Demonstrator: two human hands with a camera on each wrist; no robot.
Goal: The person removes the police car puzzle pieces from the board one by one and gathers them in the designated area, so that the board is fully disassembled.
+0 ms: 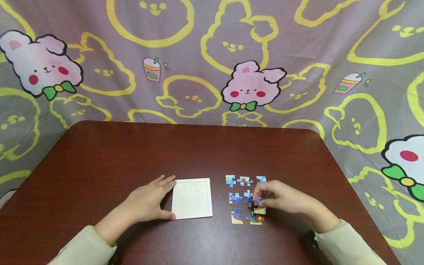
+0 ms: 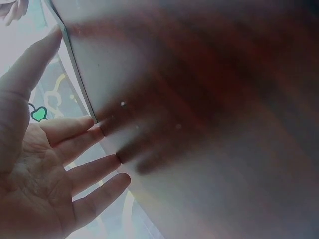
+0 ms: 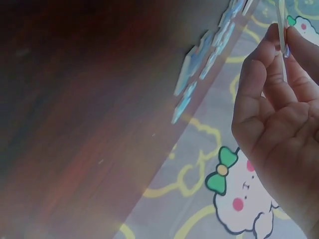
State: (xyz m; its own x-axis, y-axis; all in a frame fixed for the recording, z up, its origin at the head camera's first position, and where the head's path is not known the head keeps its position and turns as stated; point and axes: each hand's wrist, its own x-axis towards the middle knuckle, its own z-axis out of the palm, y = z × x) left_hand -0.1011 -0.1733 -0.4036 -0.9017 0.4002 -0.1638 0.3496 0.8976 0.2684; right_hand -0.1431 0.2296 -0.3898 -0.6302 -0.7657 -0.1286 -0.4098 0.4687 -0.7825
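My left hand (image 1: 147,198) rests at the left side of a pale, square wooden puzzle tray (image 1: 192,199), fingers spread. Its thumb touches the lower left corner and a fingertip the upper left one; in the left wrist view both tips meet the tray's edge (image 2: 79,79). Over to the right, my right hand (image 1: 285,197) pinches a jigsaw piece (image 1: 261,210) between thumb and fingers, above the other pieces. That piece is seen edge-on in the right wrist view (image 3: 281,30). Several loose pieces (image 1: 235,198) with a colourful vehicle picture lie in rows, partly hidden by this hand.
The dark reddish-brown table (image 1: 185,151) has rounded far corners. Behind and beside it hangs a grey curtain (image 1: 185,62) with yellow outlines and cartoon rabbits. A strip of tabletop separates the tray from the loose pieces.
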